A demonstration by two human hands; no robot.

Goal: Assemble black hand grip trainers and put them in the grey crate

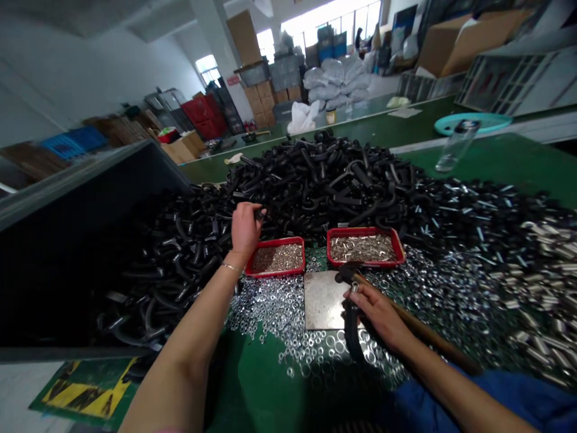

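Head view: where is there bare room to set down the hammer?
Bare green bench shows nearest you, below the scattered nuts, and beyond the black U-bolts by the glass bottle. The steel plate beside the hammer is mostly bare. Crowded: around the red trays and left hand.

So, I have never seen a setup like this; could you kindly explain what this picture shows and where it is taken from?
There is no machine here: one camera worn on a person's head looks down at their two bare hands. The left hand pinches a black bolt at the edge of a heap of black curved bolts. The right hand grips a wooden-handled hammer above a steel plate. Two red trays hold small metal parts, and loose steel nuts lie across the green table.
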